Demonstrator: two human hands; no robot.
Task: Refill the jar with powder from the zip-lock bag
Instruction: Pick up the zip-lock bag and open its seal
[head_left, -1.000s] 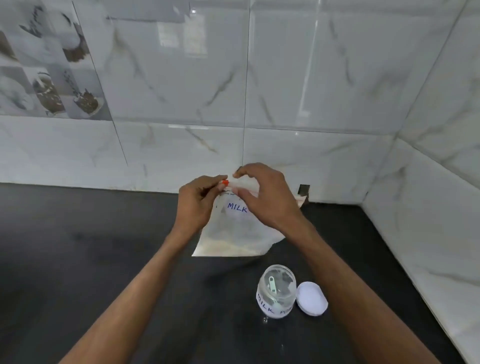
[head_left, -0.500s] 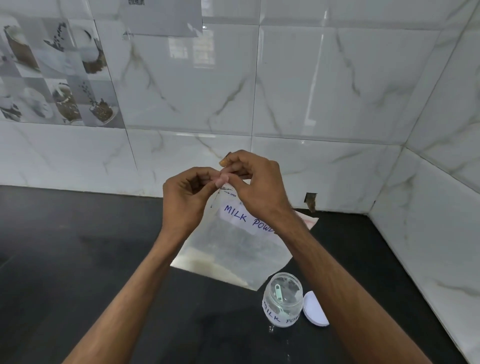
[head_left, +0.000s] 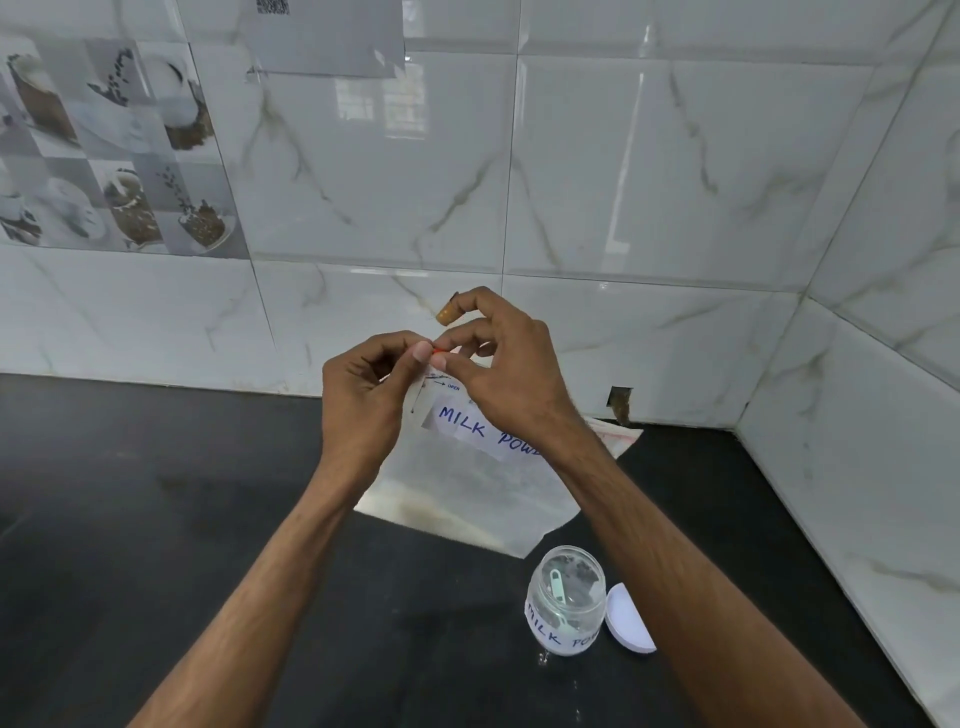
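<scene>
A clear zip-lock bag (head_left: 467, 493) with a "MILK POW..." label and pale powder along its bottom hangs above the black counter. My left hand (head_left: 363, 400) pinches the bag's top left corner. Beside it, my right hand (head_left: 498, 374) pinches the small red zip slider at that same corner. Lower right on the counter stands an open glass jar (head_left: 566, 603) with a handwritten label and a small pale green scoop inside. The jar's white lid (head_left: 626, 621) lies just to its right, partly hidden by my right forearm.
The black counter (head_left: 156, 519) runs left and toward me. White marble-look tiled walls (head_left: 675, 208) close the back and right side, meeting in a corner at the far right. A small brown notch (head_left: 619, 402) sits at the wall's base behind the bag.
Both hands lifted the bag higher off the counter and brought it nearer. The view tilted up, so the jar and lid now sit lower right.
</scene>
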